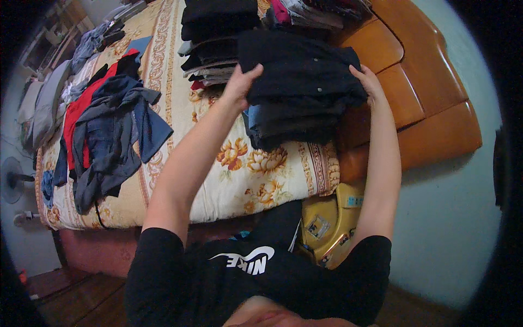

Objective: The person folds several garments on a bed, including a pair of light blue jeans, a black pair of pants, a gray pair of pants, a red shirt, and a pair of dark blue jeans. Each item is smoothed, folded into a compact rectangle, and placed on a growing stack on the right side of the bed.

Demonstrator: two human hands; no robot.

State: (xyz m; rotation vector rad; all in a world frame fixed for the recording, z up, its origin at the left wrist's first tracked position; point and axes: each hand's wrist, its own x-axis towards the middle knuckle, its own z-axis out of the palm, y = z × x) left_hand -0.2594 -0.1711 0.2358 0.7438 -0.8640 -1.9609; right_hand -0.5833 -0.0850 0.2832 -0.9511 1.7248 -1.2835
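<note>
A folded black garment with small buttons (302, 67) lies across the top of a stack of folded dark clothes (294, 126) on the bed. My left hand (245, 83) grips its left edge, thumb on top and fingers hidden beneath. At the opposite edge, my right hand (367, 83) holds it the same way. Whether the garment rests fully on the stack or is slightly raised, I cannot tell. Just behind and to the left stands a taller pile of folded black and grey clothes (216, 49). Below the dark stack, the floral bedspread (265, 171) shows.
Loose red, grey and navy clothes (106, 118) spread over the bed's left side. More folded clothes (314, 16) sit at the back, by the brown wooden headboard (425, 94). A yellow piece of furniture (322, 220) stands near my right arm. A fan (14, 180) is at far left.
</note>
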